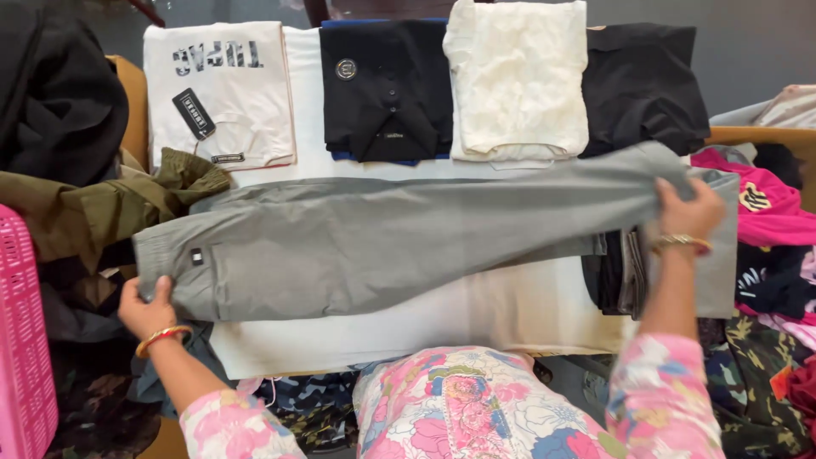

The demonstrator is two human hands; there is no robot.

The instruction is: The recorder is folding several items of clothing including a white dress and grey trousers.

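Grey trousers (382, 242): spread lengthwise across white surface (510, 319).
L hand (146, 310): fingers closed on trousers' waistband end.
R hand (690, 212): fingers gripping trousers' leg end.
Behind trousers: white printed tee (219, 93), black polo (387, 89), cream top (518, 81).
Left of trousers: pink basket (21, 340).
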